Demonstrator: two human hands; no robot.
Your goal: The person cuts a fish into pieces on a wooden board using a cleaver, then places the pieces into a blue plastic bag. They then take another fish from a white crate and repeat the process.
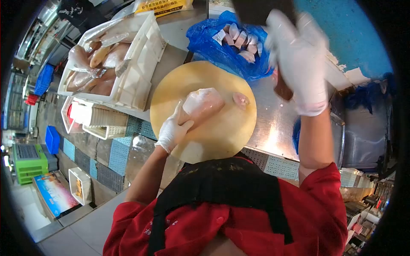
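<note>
A large pale pink piece of meat lies on the round yellow cutting board. My left hand, in a white glove, holds its left end with thumb and fingers. A small pink piece rests near the board's right edge. Raised at the upper right, my gloved right hand is blurred and closed round a cleaver. The cleaver's dark blade shows at the top edge, and its brown handle sticks out below the hand.
Several cut chunks sit in a blue plastic bag behind the board. At the left, a white crate holds bagged meat. A yellow package is at the back. The metal table extends right of the board.
</note>
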